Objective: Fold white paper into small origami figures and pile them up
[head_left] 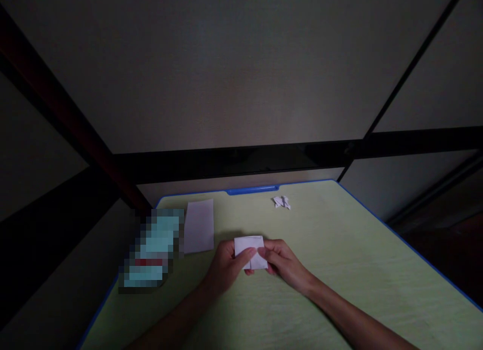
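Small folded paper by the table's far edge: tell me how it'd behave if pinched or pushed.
The small folded paper is probably very light, being little and apparently just paper. Its angular creases suggest some stiffness, though a hard pinch could likely crush it. With no round side showing, it would likely slide across the table rather than roll.

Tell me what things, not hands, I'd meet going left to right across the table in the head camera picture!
Blurred-out thing → sheet → folded paper → crumpled-looking paper.
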Action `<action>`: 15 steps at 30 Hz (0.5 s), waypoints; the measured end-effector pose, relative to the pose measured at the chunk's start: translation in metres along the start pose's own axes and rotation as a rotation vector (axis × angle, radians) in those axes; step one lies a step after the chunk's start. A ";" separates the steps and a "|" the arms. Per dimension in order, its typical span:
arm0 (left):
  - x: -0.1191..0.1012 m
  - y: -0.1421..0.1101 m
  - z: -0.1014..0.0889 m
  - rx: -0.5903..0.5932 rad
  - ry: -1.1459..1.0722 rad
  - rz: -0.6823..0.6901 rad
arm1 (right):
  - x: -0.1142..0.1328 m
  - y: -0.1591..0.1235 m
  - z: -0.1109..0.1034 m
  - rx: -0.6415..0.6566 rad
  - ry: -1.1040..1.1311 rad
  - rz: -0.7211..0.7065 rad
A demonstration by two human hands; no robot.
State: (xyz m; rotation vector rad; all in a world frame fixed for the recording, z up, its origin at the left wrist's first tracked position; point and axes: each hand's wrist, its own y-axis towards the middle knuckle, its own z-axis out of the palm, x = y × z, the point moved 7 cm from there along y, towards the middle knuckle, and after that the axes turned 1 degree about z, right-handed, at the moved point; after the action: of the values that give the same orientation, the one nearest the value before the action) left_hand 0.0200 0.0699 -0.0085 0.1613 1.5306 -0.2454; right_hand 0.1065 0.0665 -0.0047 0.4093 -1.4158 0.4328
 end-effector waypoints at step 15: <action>-0.009 -0.005 -0.008 -0.237 -0.011 0.006 | 0.001 0.002 -0.002 -0.107 -0.016 -0.027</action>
State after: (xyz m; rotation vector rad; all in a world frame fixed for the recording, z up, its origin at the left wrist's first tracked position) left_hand 0.0112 0.0676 0.0001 -0.0225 1.5353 -0.0586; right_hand 0.1076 0.0692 -0.0038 0.3453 -1.4406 0.3310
